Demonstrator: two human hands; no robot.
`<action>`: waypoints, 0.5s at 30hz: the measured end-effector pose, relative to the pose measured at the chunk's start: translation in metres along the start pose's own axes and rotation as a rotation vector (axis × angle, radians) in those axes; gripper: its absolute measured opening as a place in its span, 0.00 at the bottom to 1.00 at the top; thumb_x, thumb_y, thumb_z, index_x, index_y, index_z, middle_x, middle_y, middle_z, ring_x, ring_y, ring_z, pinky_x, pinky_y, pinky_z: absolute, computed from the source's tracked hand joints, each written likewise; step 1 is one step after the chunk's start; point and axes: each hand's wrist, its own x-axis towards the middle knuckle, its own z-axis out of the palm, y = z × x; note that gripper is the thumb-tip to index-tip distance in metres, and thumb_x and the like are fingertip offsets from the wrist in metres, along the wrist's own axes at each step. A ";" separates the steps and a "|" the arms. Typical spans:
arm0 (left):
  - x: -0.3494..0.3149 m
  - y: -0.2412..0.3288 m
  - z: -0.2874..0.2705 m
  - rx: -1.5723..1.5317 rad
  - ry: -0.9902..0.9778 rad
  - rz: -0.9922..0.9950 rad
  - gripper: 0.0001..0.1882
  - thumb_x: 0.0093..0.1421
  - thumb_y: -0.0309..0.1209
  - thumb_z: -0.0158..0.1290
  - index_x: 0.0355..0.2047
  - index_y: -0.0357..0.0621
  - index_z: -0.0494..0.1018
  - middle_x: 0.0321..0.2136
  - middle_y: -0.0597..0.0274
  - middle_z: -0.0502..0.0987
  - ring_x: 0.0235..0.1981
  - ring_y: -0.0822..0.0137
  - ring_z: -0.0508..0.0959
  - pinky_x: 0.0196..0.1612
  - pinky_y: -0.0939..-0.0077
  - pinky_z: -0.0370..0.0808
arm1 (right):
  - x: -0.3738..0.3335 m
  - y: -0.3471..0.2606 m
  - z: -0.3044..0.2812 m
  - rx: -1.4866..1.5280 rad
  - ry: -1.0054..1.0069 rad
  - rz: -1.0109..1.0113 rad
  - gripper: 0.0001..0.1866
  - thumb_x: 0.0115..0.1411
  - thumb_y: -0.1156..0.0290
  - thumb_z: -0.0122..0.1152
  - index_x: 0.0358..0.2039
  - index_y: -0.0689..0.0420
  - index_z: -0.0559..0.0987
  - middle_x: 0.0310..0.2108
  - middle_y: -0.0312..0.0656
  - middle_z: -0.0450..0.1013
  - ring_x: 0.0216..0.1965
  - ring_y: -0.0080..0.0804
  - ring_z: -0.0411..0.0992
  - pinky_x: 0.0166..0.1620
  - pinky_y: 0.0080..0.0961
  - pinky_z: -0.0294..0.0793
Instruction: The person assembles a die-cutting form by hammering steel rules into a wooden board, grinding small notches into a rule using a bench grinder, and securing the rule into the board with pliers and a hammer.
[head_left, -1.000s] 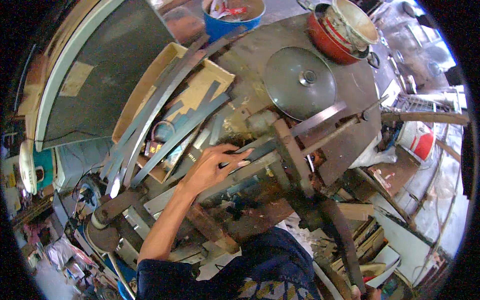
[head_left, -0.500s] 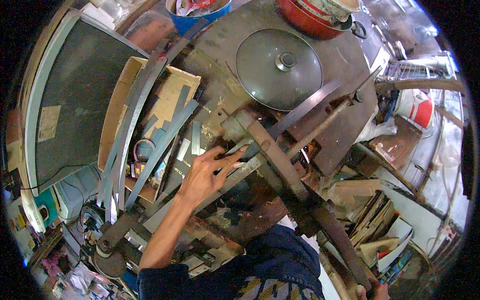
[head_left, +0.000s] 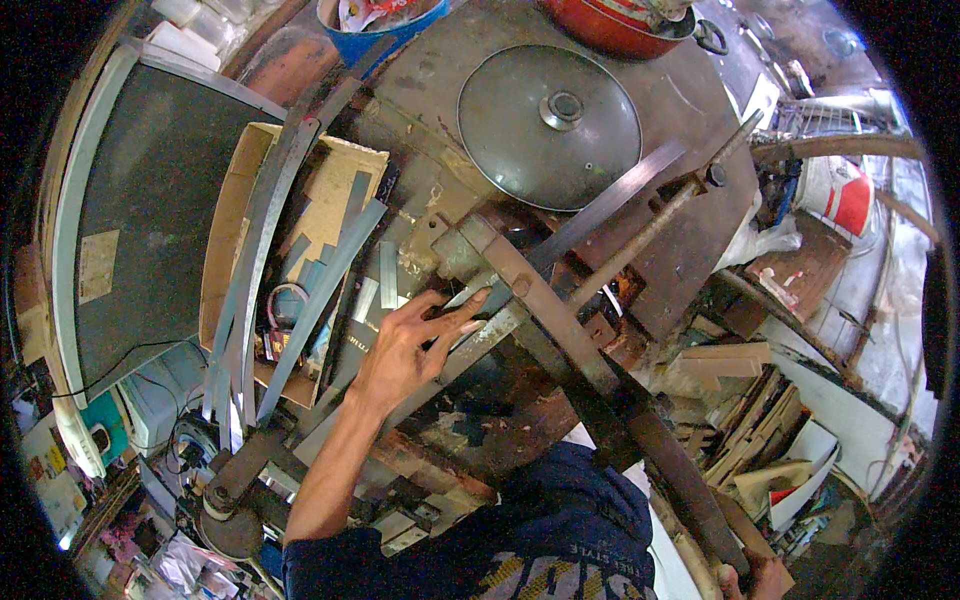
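My left hand (head_left: pixel 398 352) lies beside the blade of a heavy lever shear, its fingers closed on a flat metal strip. On the far side of the shear the strip (head_left: pixel 620 192) sticks out over the metal bench. A thick rusty lever (head_left: pixel 668 480) slants down toward my right side. At the lower edge my right hand (head_left: pixel 764 580) is wrapped around the end of this lever, partly cut off by the picture. The arm of the shear hides where the strip passes under it. Short metal pieces (head_left: pixel 388 275) lie just left of my left hand.
A glass lid (head_left: pixel 520 150) rests on the bench, behind the shear. A cardboard box (head_left: pixel 225 245) at left holds metal strips (head_left: pixel 325 300) and a roll of tape. A red pot (head_left: pixel 610 28) and blue bucket (head_left: pixel 395 38) stand at the back. Wood scraps (head_left: pixel 745 425) lie right.
The view has shifted slightly. Both hands keep their places, the left on the strip and the right on the lever, with no clear movement of either.
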 end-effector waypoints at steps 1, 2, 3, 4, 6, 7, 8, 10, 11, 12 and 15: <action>0.000 0.001 0.000 0.005 0.001 0.001 0.23 0.56 0.23 0.58 0.53 0.50 0.78 0.24 0.52 0.70 0.24 0.61 0.69 0.27 0.67 0.69 | 0.000 0.002 0.001 -0.007 0.027 -0.059 0.25 0.63 0.49 0.59 0.36 0.64 0.77 0.17 0.41 0.60 0.18 0.25 0.52 0.21 0.32 0.50; 0.001 0.005 -0.001 0.029 -0.036 -0.054 0.18 0.56 0.24 0.58 0.48 0.49 0.80 0.34 0.55 0.76 0.31 0.56 0.74 0.35 0.66 0.73 | 0.000 0.004 0.001 -0.006 0.026 -0.059 0.25 0.63 0.49 0.59 0.36 0.64 0.77 0.17 0.41 0.60 0.18 0.25 0.52 0.21 0.32 0.50; 0.002 0.007 -0.002 0.054 -0.076 -0.109 0.13 0.57 0.25 0.57 0.43 0.47 0.82 0.44 0.58 0.82 0.37 0.51 0.79 0.43 0.65 0.77 | 0.002 0.000 0.002 0.031 0.037 -0.044 0.26 0.63 0.48 0.59 0.40 0.64 0.77 0.18 0.42 0.62 0.18 0.27 0.54 0.21 0.33 0.52; 0.004 0.011 -0.002 0.054 -0.079 -0.109 0.13 0.57 0.25 0.57 0.43 0.47 0.82 0.44 0.58 0.82 0.37 0.51 0.79 0.43 0.65 0.77 | 0.003 0.000 0.004 0.067 0.048 -0.029 0.27 0.63 0.48 0.58 0.43 0.63 0.77 0.19 0.43 0.65 0.18 0.29 0.57 0.22 0.34 0.53; 0.005 0.018 -0.003 0.097 -0.112 -0.208 0.15 0.57 0.25 0.57 0.45 0.47 0.82 0.37 0.51 0.81 0.37 0.51 0.80 0.42 0.65 0.77 | -0.002 0.010 0.008 -0.015 0.077 -0.026 0.27 0.63 0.48 0.59 0.47 0.62 0.77 0.22 0.47 0.69 0.19 0.33 0.61 0.24 0.34 0.60; 0.004 0.018 -0.003 0.100 -0.112 -0.207 0.15 0.57 0.25 0.57 0.45 0.47 0.82 0.37 0.51 0.81 0.37 0.51 0.80 0.42 0.65 0.77 | -0.003 0.013 0.010 -0.098 0.106 -0.026 0.28 0.62 0.48 0.60 0.50 0.60 0.77 0.25 0.50 0.73 0.21 0.37 0.65 0.27 0.33 0.66; 0.001 0.016 -0.001 0.077 -0.079 -0.162 0.16 0.56 0.25 0.58 0.46 0.47 0.81 0.34 0.49 0.80 0.35 0.51 0.80 0.42 0.65 0.77 | 0.000 0.016 0.017 -0.096 0.106 -0.029 0.28 0.62 0.48 0.60 0.50 0.60 0.77 0.25 0.50 0.73 0.21 0.37 0.65 0.27 0.33 0.66; 0.001 0.015 0.004 0.065 -0.053 -0.108 0.17 0.56 0.25 0.58 0.47 0.47 0.81 0.32 0.47 0.79 0.34 0.51 0.80 0.41 0.65 0.77 | 0.028 -0.016 0.045 -0.023 0.266 -0.196 0.28 0.59 0.55 0.60 0.52 0.64 0.73 0.35 0.55 0.74 0.34 0.45 0.70 0.41 0.39 0.69; -0.001 0.010 0.008 0.055 -0.017 -0.072 0.18 0.56 0.24 0.58 0.48 0.49 0.80 0.28 0.49 0.76 0.28 0.55 0.75 0.34 0.66 0.73 | 0.059 0.047 0.094 -0.003 0.226 -0.176 0.29 0.57 0.56 0.61 0.53 0.64 0.73 0.38 0.56 0.73 0.38 0.48 0.70 0.45 0.41 0.69; -0.002 0.010 0.006 0.049 0.038 -0.023 0.20 0.57 0.23 0.58 0.50 0.51 0.80 0.25 0.50 0.74 0.22 0.60 0.70 0.27 0.67 0.69 | 0.088 0.107 0.139 0.014 0.189 -0.164 0.30 0.54 0.58 0.63 0.53 0.64 0.74 0.40 0.57 0.73 0.42 0.52 0.70 0.48 0.42 0.69; 0.001 0.014 -0.001 0.097 0.052 0.023 0.21 0.56 0.22 0.58 0.50 0.51 0.79 0.25 0.50 0.74 0.22 0.57 0.70 0.29 0.69 0.71 | 0.166 0.163 0.250 0.299 0.231 -0.234 0.32 0.53 0.55 0.64 0.54 0.63 0.72 0.42 0.58 0.72 0.45 0.54 0.70 0.49 0.44 0.67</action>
